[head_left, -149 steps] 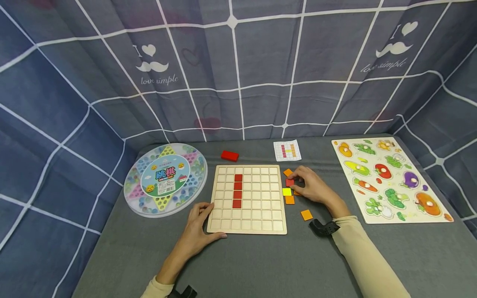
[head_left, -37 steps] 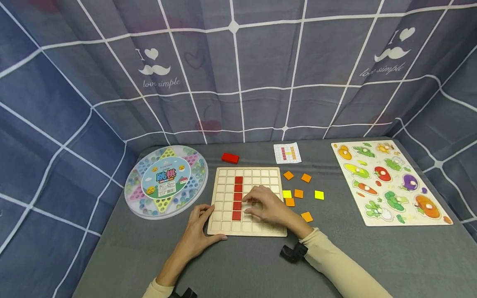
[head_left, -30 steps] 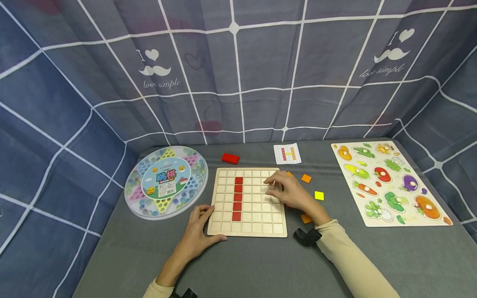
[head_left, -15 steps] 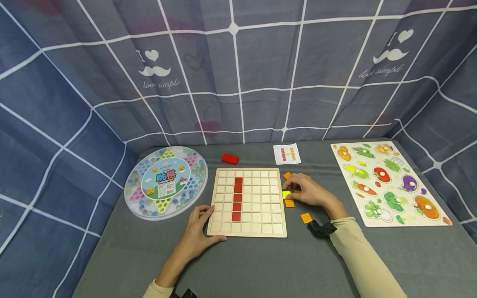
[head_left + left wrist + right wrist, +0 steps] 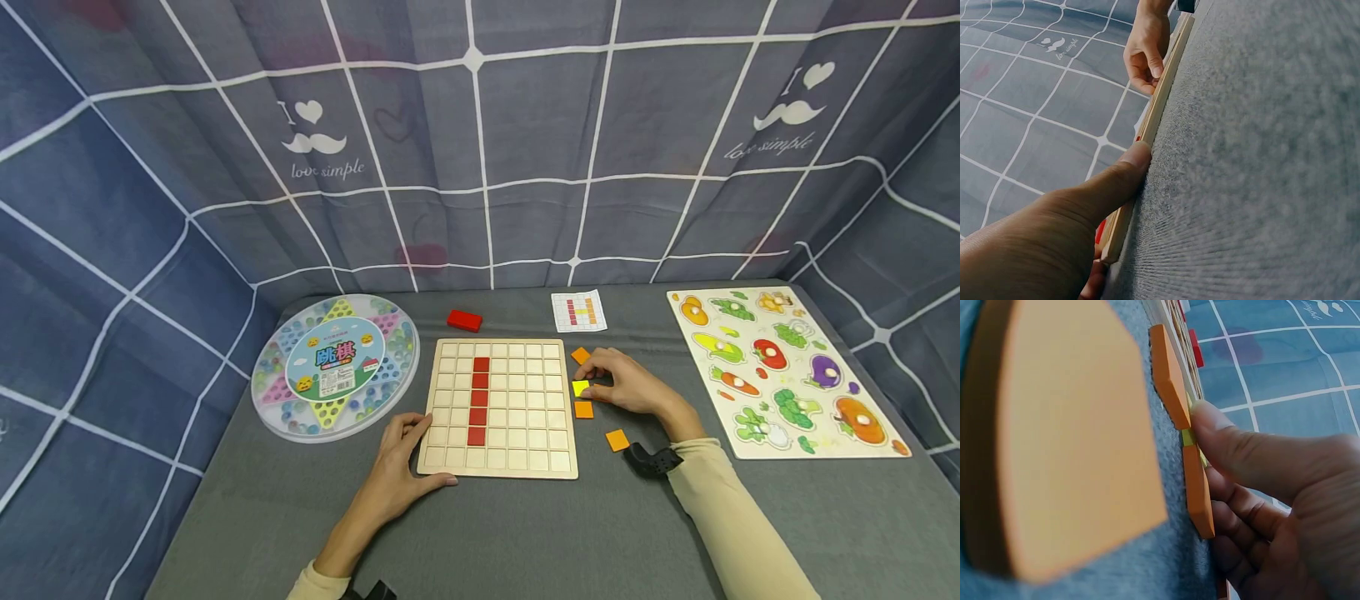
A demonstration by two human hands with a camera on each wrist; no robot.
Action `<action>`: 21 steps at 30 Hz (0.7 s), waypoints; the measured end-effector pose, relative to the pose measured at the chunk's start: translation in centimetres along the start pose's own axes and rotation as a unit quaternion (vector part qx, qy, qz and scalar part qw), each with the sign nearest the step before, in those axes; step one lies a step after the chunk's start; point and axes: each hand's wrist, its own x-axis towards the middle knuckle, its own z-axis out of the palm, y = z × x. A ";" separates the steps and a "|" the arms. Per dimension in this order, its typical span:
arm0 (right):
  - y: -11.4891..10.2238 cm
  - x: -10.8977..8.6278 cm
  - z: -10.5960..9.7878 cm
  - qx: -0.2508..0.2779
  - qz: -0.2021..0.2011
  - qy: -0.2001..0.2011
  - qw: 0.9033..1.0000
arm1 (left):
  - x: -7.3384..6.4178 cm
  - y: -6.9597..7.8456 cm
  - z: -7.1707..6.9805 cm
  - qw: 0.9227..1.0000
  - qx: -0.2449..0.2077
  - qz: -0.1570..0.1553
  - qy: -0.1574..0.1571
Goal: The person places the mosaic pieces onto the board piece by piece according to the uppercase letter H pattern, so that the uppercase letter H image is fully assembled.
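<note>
A wooden grid board [image 5: 525,454] lies on the table, with a column of red square tiles [image 5: 478,398] in its cells. My left hand [image 5: 393,467] holds the board's near left corner, its thumb along the near edge and its fingers on the left side. Just off the board's right edge, my right hand [image 5: 630,383] pinches a yellow square tile [image 5: 580,387] between thumb and fingertips. In the right wrist view the thumb hides part of this yellow tile [image 5: 1187,436], which shows between orange tiles [image 5: 1169,378]. Other orange tiles [image 5: 618,440] lie around that hand.
Behind the board are a red block [image 5: 465,320] and a small pattern card [image 5: 579,311]. A round Chinese checkers set [image 5: 273,358] stands at the left. On the right lies a vegetable puzzle board [image 5: 742,333]. A grey-blue checked cloth [image 5: 532,217] hangs behind the table.
The red column has grown by one tile at its near end. My right hand went from the board back to the loose tiles and took hold of a yellow one. The left hand stayed put.
</note>
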 end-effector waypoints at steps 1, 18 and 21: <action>0.0 0.0 0.0 0.000 -0.002 0.000 1.000 | 0.0 0.0 0.0 1.000 0.002 0.001 0.001; -0.2 0.0 -0.2 -0.007 0.007 -0.011 1.000 | 0.0 0.0 0.2 1.000 0.012 0.019 0.016; -0.3 0.0 -0.1 -0.006 0.008 -0.011 1.000 | 0.0 0.0 0.1 1.000 0.006 0.014 0.011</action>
